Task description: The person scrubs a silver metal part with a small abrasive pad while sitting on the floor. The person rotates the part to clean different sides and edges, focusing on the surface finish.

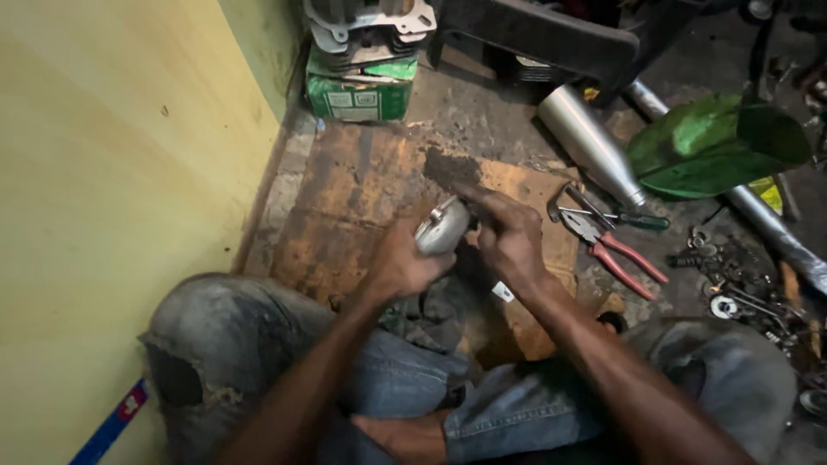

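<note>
My left hand [398, 263] grips a small rounded silver metal part [441, 229] and holds it up over a stained cardboard sheet [362, 185]. My right hand [510, 237] is closed just to the right of the part, fingers pinched against its upper edge; whether a small tool is in it I cannot tell. Both forearms reach forward over my knees in worn blue jeans [233, 336]. A dark rag [435, 314] lies under my hands.
Red-handled pliers [616, 250] and a green-handled tool [633, 220] lie right of the cardboard. Loose nuts and washers [732, 275] are scattered at right. A silver exhaust pipe [590, 142], a green leaf [715, 146], a green box [362, 90] and a yellow wall [112, 172] surround me.
</note>
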